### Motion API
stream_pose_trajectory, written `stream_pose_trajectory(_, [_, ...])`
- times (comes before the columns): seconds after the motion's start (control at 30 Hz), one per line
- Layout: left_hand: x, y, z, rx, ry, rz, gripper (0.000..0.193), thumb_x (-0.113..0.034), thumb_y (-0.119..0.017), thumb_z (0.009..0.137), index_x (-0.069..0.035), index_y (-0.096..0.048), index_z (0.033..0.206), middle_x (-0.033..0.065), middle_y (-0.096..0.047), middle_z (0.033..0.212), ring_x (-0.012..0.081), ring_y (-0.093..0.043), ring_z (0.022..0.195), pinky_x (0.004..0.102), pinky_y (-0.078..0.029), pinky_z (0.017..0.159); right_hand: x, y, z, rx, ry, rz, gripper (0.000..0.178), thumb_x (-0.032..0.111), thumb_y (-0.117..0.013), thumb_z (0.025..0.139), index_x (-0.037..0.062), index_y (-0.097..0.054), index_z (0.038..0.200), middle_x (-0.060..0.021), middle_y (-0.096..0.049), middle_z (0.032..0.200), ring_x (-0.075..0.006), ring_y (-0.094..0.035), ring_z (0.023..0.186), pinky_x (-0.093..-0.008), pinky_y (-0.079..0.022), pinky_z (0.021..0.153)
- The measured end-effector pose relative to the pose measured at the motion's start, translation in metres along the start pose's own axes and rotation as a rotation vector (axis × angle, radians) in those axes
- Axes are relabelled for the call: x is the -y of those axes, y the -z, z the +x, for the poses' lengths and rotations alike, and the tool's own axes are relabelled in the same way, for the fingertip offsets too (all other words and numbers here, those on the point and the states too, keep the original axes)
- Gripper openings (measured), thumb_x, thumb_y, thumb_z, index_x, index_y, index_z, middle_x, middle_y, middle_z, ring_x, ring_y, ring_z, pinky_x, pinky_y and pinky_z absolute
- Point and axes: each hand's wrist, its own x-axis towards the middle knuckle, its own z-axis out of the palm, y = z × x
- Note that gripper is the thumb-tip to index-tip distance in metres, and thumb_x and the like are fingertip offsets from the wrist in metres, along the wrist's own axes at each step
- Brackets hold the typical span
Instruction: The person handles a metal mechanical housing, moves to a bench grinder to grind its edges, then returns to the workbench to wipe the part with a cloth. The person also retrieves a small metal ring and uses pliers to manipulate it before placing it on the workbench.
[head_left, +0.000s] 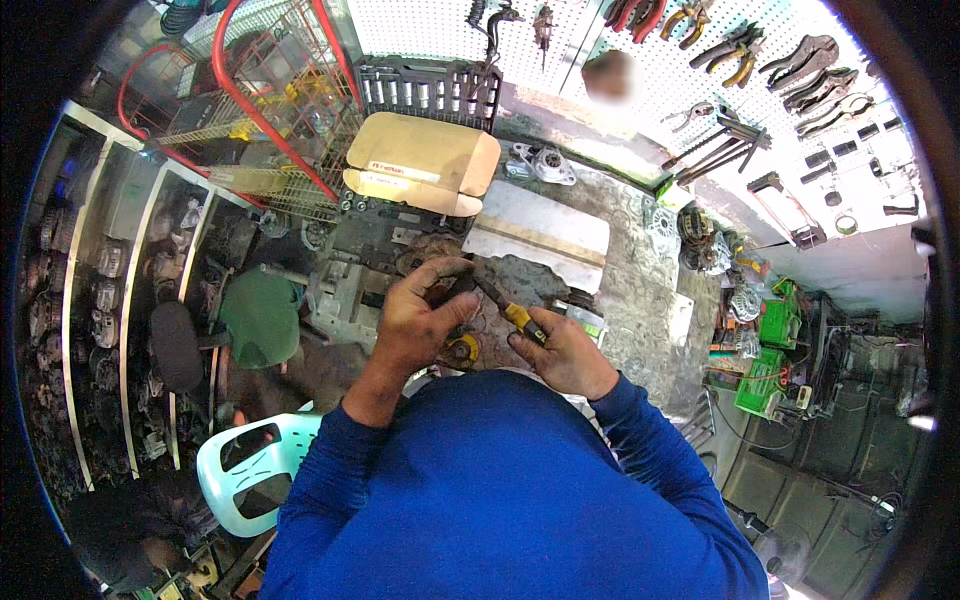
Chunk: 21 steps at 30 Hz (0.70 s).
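Over the near side of the workbench (655, 325), my right hand (570, 355) is closed round a hand tool with a yellow-and-black handle (520, 318). Its dark end points up and left, toward my left fingers; the exact kind of tool is unclear. My left hand (425, 315) is curled, with thumb and fingers round a small dark piece that I cannot make out. Just below my left hand lies a round yellow thing (462, 350). A flattened grey-and-brown cardboard sheet (540, 230) lies beyond both hands.
Behind stand an open cardboard box (425, 160) and a socket set (430, 92). A metal motor part (542, 163) sits near the wall. Pliers (735, 50) hang on the pegboard. Green bins (765, 380) are at right; a pale green plastic chair (245, 475) and parts shelves (120, 280) at left.
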Motion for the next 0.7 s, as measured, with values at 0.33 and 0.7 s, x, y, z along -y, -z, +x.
stream_pose_trajectory(0.33, [-0.005,0.004,0.002,0.095,0.024,0.088,0.045,-0.008,-0.075,0.093,-0.001,-0.066,0.136,0.0142,-0.070,0.134,0.0224,-0.064,0.124,0.0357,-0.048,0.110,-0.002,-0.007,0.001,0.033,0.032,0.134,0.026,0.023,-0.066,0.105,0.0014,-0.063,0.119,-0.0201,-0.070,0.096,-0.0310,-0.066,0.087,-0.0430,-0.053,0.081])
stream_pose_trajectory(0.7, [-0.004,0.004,0.005,0.097,0.074,0.035,0.045,-0.007,-0.074,0.093,-0.001,-0.066,0.137,0.0116,-0.071,0.129,0.0202,-0.065,0.120,0.0346,-0.050,0.107,0.001,-0.016,0.003,-0.069,-0.197,0.023,0.033,0.024,-0.068,0.101,-0.0009,-0.062,0.121,-0.0278,-0.071,0.106,-0.0483,-0.069,0.096,-0.0519,-0.055,0.084])
